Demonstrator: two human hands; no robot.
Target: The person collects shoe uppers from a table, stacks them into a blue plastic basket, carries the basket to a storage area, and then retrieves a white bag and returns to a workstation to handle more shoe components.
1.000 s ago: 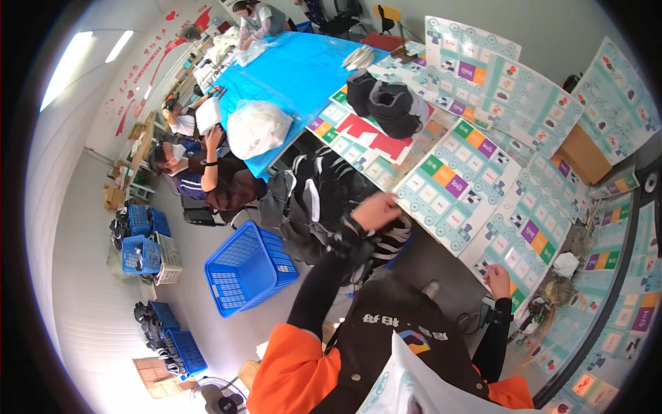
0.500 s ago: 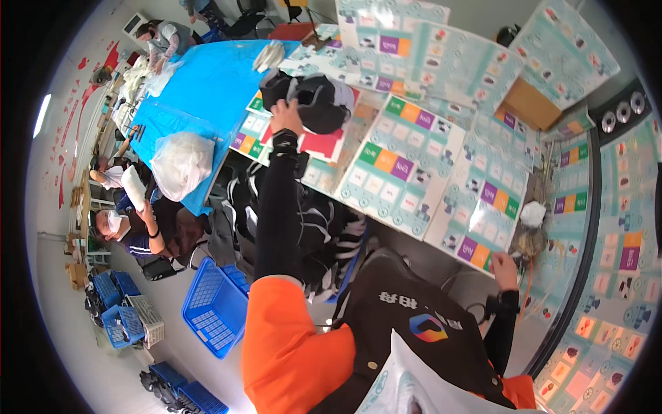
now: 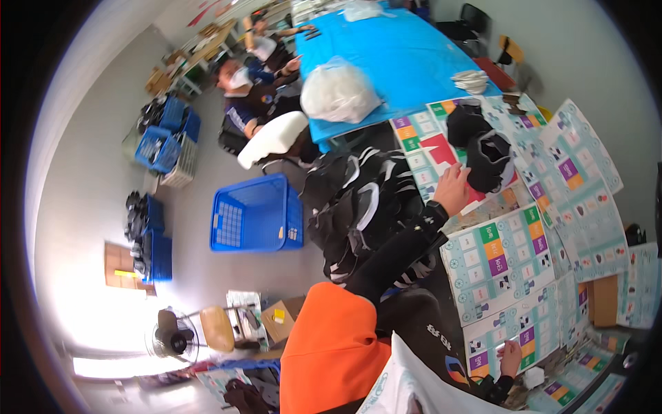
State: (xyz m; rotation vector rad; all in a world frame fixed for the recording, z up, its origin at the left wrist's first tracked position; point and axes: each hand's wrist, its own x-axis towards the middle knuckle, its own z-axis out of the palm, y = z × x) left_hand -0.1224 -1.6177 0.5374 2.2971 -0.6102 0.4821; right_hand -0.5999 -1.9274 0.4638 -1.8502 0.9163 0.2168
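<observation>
Two black fabric pieces that look like shoe uppers, a far one and a nearer one, lie on a red-and-white printed sheet on the worktable. My left hand is at the near edge of the closer piece, over the red sheet. Its fingers are apart and I see nothing gripped in them. Farther right and lower, my right hand rests over a printed sheet near the table edge. Its fingers are curled, with a small whitish bit at the fingertips that is too small to name.
Below the table edge lies a heap of black-and-grey uppers. A blue basket stands on the floor to the left. A white plastic bag sits on the blue-covered table, with a seated person beside it. Printed sheets cover the worktable.
My view has swung left, so the table has shifted rightward in the picture. My left hand has slid off the black pieces to their near edge. The right hand stays by the table edge.
</observation>
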